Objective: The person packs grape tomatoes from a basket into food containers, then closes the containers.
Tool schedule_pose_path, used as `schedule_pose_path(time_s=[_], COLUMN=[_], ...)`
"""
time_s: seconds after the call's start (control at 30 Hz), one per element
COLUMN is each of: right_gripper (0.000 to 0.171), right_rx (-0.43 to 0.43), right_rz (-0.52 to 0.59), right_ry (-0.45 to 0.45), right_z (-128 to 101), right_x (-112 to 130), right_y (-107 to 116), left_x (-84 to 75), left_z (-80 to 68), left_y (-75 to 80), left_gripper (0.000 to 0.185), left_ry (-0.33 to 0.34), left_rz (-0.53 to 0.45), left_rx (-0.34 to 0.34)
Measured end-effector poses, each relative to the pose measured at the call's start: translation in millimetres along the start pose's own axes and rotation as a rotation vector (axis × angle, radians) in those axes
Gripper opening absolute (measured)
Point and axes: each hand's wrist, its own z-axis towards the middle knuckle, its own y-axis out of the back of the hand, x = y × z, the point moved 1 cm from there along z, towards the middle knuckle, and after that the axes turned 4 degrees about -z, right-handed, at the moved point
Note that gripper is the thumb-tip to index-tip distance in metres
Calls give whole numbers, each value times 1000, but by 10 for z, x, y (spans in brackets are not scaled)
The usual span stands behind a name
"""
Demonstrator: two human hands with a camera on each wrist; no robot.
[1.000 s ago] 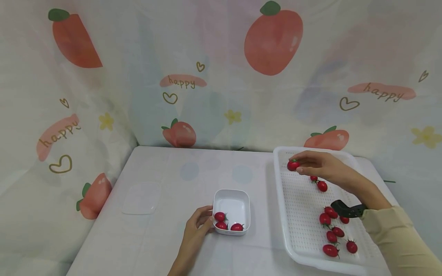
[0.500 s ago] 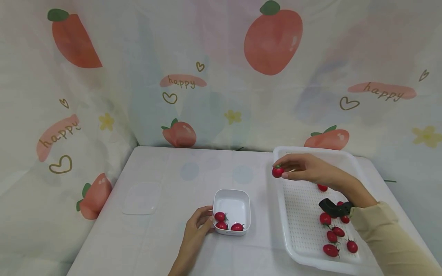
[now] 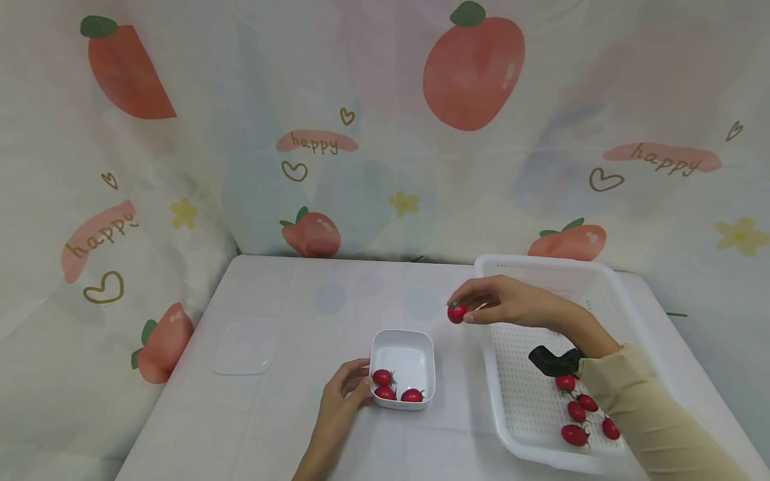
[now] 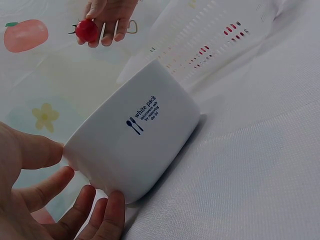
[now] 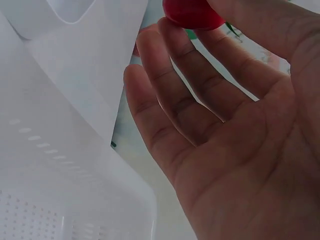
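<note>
My right hand (image 3: 481, 306) pinches a red cherry tomato (image 3: 456, 312) in the air between the white perforated tray (image 3: 523, 280) and the small white bowl (image 3: 404, 354). The same tomato (image 5: 192, 12) shows at my fingertips in the right wrist view, and again as a tomato (image 4: 86, 30) beyond the bowl (image 4: 135, 150) in the left wrist view. My left hand (image 3: 347, 387) rests against the bowl's near left side, fingers relaxed around its corner. Three tomatoes (image 3: 385, 386) lie in the bowl. Several more tomatoes (image 3: 576, 411) lie in the tray.
A clear plastic lid (image 3: 245, 346) lies flat on the table at the left. A fruit-print cloth (image 3: 361, 133) hangs behind and to the left of the white table (image 3: 301, 294). A black wrist mount (image 3: 550, 361) sits on my right forearm.
My right hand has carried the tomato left, out of the tray's far end and toward the bowl. The left hand has stayed at the bowl.
</note>
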Motion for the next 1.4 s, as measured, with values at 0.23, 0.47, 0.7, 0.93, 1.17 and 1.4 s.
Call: schedule_pose_path(time_s=[0.23,0.47,0.7,0.93,1.17,1.4], right_gripper=[30,27,25,23,16,15], right_rx=[63,123,168,179,176,170], right_rz=[2,-25,-24,-81,-144,-206], right_ry=[55,80,88,91,94,97], right_z=[144,251,329,374,423,485], right_x=[75,207,315,369,408,406], right_y=[-142,-317,-490,-623,-766,-871], left_x=[-25,-23,-11,-9,-25,-30], left_z=[-30,-32,-28,-24,-29,-16], left_y=[2,-2,9,12,11,3], left_gripper=[42,41,43,44,44,42], left_ry=[0,14,8,5,1,12], left_rz=[-13,-8,-23,-28,-33,-10], left_rx=[3,-2,14,20,22,12])
